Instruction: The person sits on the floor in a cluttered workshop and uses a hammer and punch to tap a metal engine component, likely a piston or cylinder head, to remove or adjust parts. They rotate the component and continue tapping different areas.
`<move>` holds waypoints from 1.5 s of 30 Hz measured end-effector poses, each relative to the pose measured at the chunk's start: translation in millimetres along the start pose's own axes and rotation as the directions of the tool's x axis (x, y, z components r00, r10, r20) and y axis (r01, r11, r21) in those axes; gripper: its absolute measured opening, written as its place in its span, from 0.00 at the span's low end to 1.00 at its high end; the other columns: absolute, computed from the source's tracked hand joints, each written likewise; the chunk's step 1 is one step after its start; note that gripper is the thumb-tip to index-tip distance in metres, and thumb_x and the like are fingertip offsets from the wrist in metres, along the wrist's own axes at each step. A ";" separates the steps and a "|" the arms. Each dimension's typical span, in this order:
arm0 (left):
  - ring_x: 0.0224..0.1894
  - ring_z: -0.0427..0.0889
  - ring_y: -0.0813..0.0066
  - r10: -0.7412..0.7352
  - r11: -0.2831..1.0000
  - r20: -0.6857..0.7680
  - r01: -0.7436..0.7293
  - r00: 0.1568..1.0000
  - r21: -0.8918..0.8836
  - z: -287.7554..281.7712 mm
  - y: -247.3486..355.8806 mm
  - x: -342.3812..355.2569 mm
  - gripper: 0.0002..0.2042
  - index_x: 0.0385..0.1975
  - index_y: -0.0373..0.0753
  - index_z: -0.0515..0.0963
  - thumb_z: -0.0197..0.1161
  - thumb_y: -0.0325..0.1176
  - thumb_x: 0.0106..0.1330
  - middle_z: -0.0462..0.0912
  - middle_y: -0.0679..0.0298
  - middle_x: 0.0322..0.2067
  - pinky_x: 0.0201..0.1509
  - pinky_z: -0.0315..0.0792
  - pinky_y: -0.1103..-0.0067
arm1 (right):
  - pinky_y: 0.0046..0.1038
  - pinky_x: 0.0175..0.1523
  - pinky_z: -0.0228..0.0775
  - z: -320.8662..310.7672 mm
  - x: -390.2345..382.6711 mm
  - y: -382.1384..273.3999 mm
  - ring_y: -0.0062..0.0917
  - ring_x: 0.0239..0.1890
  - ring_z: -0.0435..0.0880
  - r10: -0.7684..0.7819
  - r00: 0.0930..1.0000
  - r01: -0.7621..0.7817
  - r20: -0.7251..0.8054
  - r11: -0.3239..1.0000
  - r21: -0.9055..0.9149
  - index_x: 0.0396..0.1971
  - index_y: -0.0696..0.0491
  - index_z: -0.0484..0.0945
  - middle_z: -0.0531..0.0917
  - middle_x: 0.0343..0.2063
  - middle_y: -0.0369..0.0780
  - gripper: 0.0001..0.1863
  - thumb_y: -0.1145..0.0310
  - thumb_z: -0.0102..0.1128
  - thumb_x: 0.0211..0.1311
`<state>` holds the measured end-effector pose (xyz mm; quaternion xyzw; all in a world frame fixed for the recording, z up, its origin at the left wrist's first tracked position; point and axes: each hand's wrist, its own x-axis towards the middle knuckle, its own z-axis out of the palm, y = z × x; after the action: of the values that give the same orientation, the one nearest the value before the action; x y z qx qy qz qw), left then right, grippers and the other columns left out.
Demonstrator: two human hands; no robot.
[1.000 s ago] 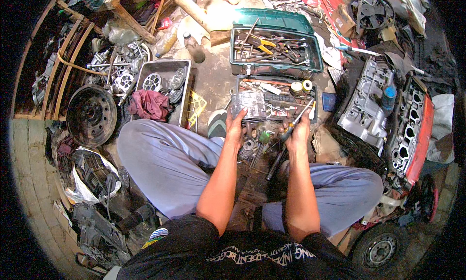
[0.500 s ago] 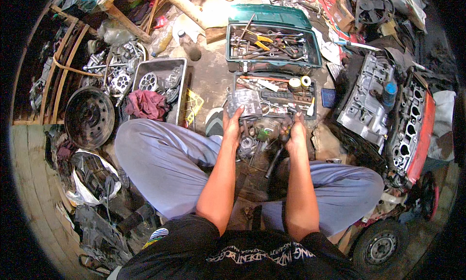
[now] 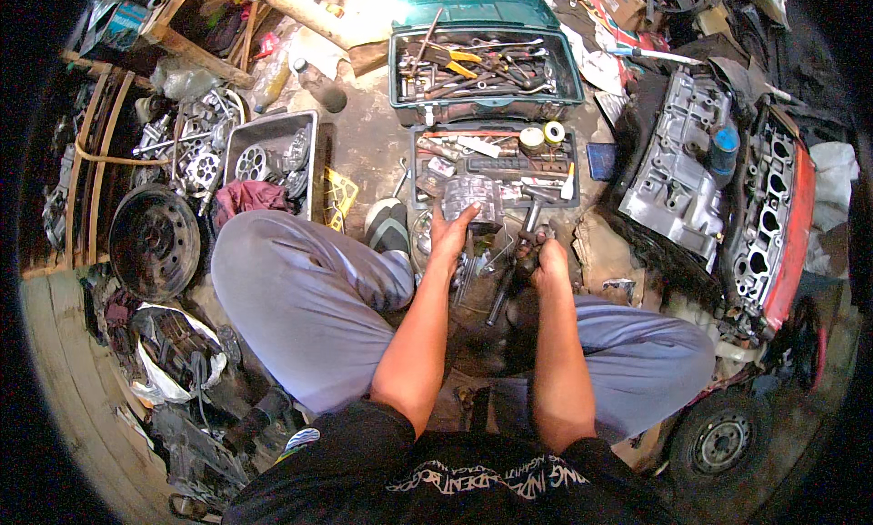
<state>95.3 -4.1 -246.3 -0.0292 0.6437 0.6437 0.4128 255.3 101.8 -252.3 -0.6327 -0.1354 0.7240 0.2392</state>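
Note:
My left hand point(image 3: 452, 232) is closed around the near side of a silvery ribbed metal cylinder point(image 3: 472, 197), thumb lying on top. To its right, my right hand point(image 3: 548, 256) grips a long dark metal tool point(image 3: 501, 297) that slants from upper right to lower left. A crosswise piece shows at the tool's upper end; its exact kind is unclear, and the fingers hide part of its middle. Cylinder and tool are held apart, in front of an open tool case point(image 3: 496, 165) with sockets and small tools. Loose metal parts lie below, between my legs.
Beyond the case stands an open green toolbox point(image 3: 484, 106) full of wrenches and pliers. Engine castings point(image 3: 677, 175) lie at right. At left are a grey bin point(image 3: 314, 147) with parts and a red cloth point(image 3: 247, 200), and a black wheel rim point(image 3: 156, 243).
The cylinder has moved right, toward my right hand. My right hand has turned, and the tool's upper end now shows above it. The whole view has shifted slightly.

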 end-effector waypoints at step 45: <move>0.65 0.68 0.55 -0.483 0.858 0.048 0.462 0.874 0.223 9.9 -58.0 6.8 0.47 0.74 0.50 0.50 0.70 0.55 0.58 0.66 0.57 0.67 0.53 0.73 0.58 | 0.44 0.59 0.70 30.4 -31.5 29.5 0.52 0.51 0.81 -0.617 0.742 0.568 0.261 0.371 -0.735 0.50 0.65 0.77 0.83 0.44 0.58 0.25 0.71 0.66 0.51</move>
<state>128.8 -2.2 -295.2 -0.1110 0.6576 0.4535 0.5913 223.0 63.7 -235.2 -0.5992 -0.6441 0.4369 0.1879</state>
